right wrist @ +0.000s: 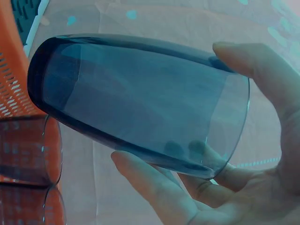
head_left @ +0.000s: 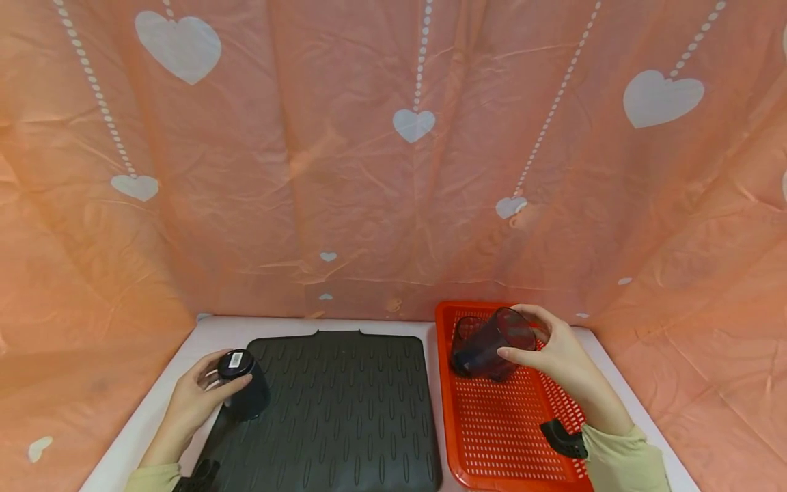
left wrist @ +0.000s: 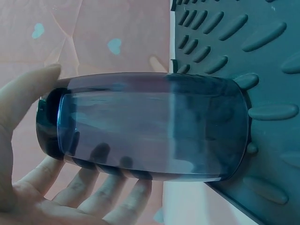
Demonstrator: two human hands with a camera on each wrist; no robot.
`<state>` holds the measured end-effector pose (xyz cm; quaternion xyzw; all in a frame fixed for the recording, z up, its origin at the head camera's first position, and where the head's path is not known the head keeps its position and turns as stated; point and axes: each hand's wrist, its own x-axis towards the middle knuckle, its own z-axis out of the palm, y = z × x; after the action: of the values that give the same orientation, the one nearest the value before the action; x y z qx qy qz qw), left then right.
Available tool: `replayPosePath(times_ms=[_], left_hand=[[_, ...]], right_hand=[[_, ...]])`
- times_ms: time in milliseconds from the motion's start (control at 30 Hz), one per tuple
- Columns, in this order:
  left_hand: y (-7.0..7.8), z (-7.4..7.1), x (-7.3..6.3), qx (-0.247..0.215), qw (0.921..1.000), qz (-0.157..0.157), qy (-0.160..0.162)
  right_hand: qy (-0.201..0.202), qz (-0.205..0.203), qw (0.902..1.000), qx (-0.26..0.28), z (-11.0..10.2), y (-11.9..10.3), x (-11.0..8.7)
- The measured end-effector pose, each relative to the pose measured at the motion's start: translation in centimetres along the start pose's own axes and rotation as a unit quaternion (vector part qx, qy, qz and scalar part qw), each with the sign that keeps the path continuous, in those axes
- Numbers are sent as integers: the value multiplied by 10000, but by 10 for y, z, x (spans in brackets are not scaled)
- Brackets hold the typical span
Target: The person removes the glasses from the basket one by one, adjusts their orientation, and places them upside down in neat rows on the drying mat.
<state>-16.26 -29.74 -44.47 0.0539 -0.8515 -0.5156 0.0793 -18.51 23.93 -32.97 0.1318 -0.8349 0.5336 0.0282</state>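
My left hand [head_left: 192,404] grips a dark tinted drinking glass [head_left: 251,396] near its base, thumb on one side and fingers on the other. That glass is upside down, a white label on its bottom, its rim right at the left edge of the black ribbed mat [head_left: 344,410]. Over the orange basket [head_left: 451,424], my right hand [head_left: 565,355] holds a second tinted glass [right wrist: 131,98] around its mouth end. This one is tilted, mouth toward the palm and thick base pointing left and down. Other tinted glasses [right wrist: 26,150] are in the basket beneath it.
The mat and the perforated basket stand side by side on a white table [head_left: 430,335], the basket at right. An orange curtain [head_left: 344,171] with pale hearts hangs behind and along both sides. Dark straps [head_left: 564,439] circle the wrists.
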Motion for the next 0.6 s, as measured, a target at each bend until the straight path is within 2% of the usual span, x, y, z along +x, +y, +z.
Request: replayPosePath(times_ms=[133, 233, 433, 600], left_hand=[[1, 0, 0, -299, 9994, -124, -97], [1, -1, 1, -314, 9993, -138, -127], [1, -1, 0, -250, 9995, -141, -134], [3, -1, 1, -50, 10000, -7, -8]], right_hand=[[-141, -45, 9998, 157, 5, -5, 5], [-250, -59, 9990, 379, 9, -7, 9], [-406, -14, 9966, 710, 20, -10, 16], [-577, 26, 9942, 909, 31, -12, 20]])
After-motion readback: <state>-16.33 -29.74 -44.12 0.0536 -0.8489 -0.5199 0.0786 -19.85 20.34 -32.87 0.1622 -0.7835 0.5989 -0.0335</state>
